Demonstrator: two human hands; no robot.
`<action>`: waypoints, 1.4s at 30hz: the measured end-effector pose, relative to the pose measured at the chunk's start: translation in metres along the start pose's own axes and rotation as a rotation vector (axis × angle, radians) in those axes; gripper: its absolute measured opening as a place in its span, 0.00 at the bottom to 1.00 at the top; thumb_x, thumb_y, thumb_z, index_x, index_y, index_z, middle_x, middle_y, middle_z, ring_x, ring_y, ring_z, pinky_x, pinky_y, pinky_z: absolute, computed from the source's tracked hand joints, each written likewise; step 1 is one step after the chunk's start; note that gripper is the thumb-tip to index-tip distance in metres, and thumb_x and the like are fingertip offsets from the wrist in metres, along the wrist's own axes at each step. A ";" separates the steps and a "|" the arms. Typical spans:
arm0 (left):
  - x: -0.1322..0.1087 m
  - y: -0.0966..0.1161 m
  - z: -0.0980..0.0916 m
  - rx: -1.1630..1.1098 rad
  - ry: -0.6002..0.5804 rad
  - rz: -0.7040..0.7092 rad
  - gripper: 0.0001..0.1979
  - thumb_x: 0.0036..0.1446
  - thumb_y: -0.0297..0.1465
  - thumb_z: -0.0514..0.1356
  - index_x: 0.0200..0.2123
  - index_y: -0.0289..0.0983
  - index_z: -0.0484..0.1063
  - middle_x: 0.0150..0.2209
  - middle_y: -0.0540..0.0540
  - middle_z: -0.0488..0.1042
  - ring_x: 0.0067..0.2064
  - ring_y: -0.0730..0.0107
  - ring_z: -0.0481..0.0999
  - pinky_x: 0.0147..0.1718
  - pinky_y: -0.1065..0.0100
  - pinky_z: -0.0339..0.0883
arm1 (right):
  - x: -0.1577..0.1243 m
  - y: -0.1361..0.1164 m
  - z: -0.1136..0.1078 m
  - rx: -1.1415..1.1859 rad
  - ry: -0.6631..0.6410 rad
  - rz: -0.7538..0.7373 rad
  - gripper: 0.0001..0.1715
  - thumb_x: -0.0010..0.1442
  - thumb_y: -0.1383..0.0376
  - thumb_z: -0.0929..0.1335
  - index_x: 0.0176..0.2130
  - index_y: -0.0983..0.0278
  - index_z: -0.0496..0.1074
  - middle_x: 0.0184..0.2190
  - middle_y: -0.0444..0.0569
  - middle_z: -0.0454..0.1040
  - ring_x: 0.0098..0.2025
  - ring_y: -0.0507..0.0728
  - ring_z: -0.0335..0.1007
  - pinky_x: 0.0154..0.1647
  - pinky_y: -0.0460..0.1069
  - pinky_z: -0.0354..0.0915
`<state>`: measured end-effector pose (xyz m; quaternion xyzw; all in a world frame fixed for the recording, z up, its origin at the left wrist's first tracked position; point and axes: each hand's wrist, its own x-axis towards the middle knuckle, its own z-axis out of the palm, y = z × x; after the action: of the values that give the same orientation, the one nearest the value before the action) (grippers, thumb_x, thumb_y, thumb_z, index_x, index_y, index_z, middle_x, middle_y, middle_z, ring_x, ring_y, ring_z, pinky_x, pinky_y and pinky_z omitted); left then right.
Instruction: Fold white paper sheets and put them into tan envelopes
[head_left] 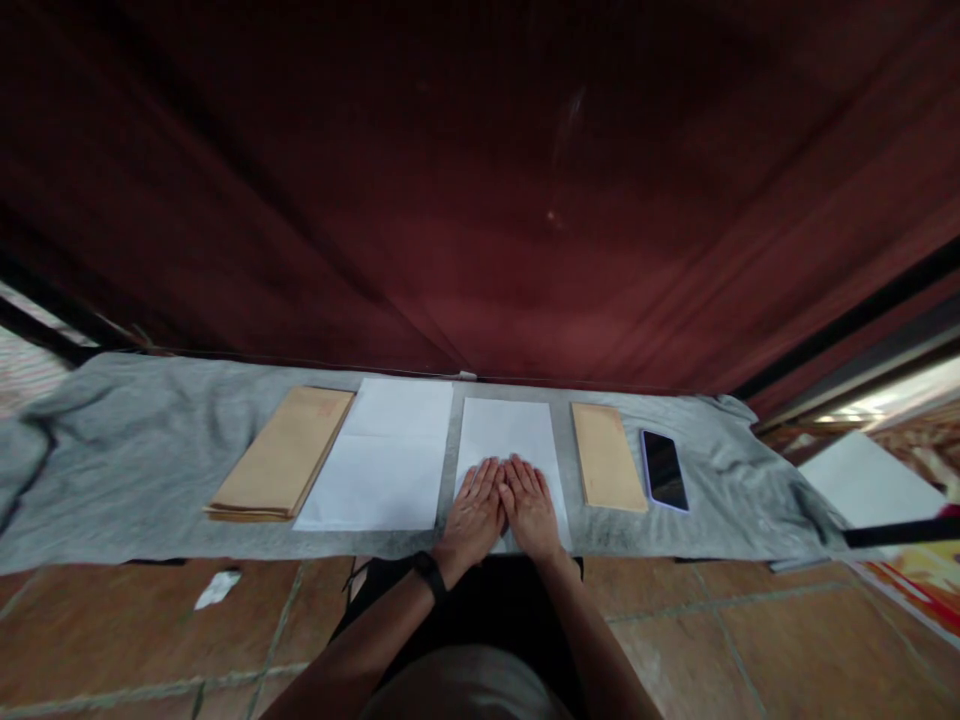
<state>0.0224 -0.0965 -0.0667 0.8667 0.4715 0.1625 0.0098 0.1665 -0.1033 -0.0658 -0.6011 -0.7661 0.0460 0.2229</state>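
Observation:
Side by side, my left hand (475, 510) and my right hand (531, 508) lie flat on a sheet of white paper (506, 425), fingers stretched out and pointing away from me. Their inner edges touch, and neither hand grips anything. To the left lies a larger white sheet or stack of paper (386, 470) with a faint crease across it. Beyond that is a stack of brown envelopes (281, 455). Just right of my right hand is another brown envelope (609, 458).
A phone (665, 470) with a light purple edge lies right of the single envelope. Everything rests on a narrow table with a grey cloth (150, 450), against a dark red curtain-like sheet (480, 200). A crumpled white scrap (217, 589) lies on the tiled floor (675, 640).

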 end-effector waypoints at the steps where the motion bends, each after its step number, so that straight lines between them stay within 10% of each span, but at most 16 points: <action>1: 0.000 -0.001 0.001 0.002 0.012 -0.020 0.30 0.67 0.30 0.47 0.70 0.30 0.52 0.69 0.34 0.58 0.71 0.56 0.55 0.69 0.48 0.49 | 0.000 0.003 -0.001 -0.018 -0.001 0.002 0.29 0.74 0.59 0.56 0.68 0.63 0.60 0.68 0.56 0.61 0.71 0.62 0.54 0.70 0.62 0.51; 16: -0.012 -0.002 -0.004 0.034 0.044 -0.196 0.33 0.69 0.40 0.50 0.68 0.23 0.55 0.69 0.28 0.57 0.72 0.51 0.53 0.68 0.49 0.51 | -0.029 0.038 0.000 -0.104 0.140 0.093 0.33 0.73 0.55 0.57 0.70 0.66 0.55 0.69 0.60 0.58 0.70 0.65 0.54 0.69 0.63 0.51; 24: -0.041 0.001 -0.028 0.044 -0.071 0.021 0.32 0.67 0.45 0.53 0.68 0.34 0.58 0.71 0.35 0.56 0.72 0.52 0.51 0.69 0.41 0.43 | -0.045 0.044 -0.008 -0.170 0.146 0.035 0.34 0.73 0.56 0.58 0.71 0.67 0.52 0.69 0.60 0.58 0.70 0.66 0.54 0.68 0.63 0.54; 42: -0.056 -0.019 -0.055 -0.229 -0.182 0.114 0.24 0.63 0.19 0.53 0.58 0.44 0.71 0.62 0.47 0.72 0.64 0.62 0.68 0.67 0.49 0.55 | -0.076 0.070 -0.057 0.196 -0.131 -0.182 0.38 0.67 0.54 0.67 0.70 0.57 0.55 0.69 0.55 0.61 0.70 0.64 0.56 0.69 0.67 0.55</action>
<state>-0.0373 -0.1389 -0.0330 0.8964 0.3971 0.1361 0.1421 0.2655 -0.1674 -0.0604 -0.5004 -0.8221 0.1392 0.2334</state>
